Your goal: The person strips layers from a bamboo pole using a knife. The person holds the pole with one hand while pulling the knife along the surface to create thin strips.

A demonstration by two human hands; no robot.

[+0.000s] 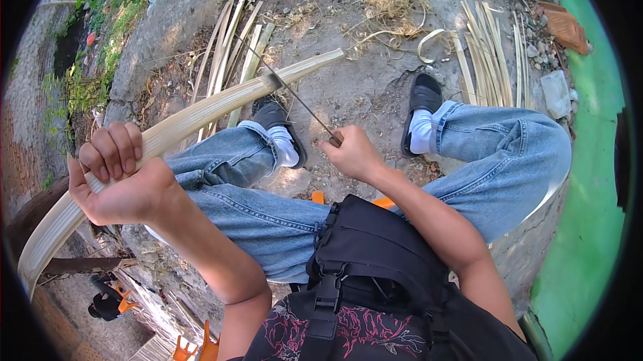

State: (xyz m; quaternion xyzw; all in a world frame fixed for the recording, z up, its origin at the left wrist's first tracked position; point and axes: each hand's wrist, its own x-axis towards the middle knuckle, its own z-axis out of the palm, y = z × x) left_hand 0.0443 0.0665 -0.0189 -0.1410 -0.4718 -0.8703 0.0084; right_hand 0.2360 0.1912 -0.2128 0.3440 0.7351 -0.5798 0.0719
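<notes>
My left hand (pixel 124 177) is closed around a long pale bamboo strip (pixel 201 113), which runs from the lower left up past the middle, its far end raised to the right. In my right hand (pixel 355 153) is the handle of a knife with a long, thin, dark blade (pixel 301 103). The blade points up and left and crosses the bamboo strip near its far end. At the crossing is a small greyish-brown patch (pixel 271 80); whether it is a shaving or part of the strip I cannot tell.
Bamboo strips (pixel 224 46) lie beyond my left foot, and another bundle (pixel 485 53) beyond my right. Curly shavings (pixel 395 6) are strewn ahead. A green wall (pixel 583 180) stands at the right, near a broken brick (pixel 562 26). A person (pixel 105 304) is at the lower left.
</notes>
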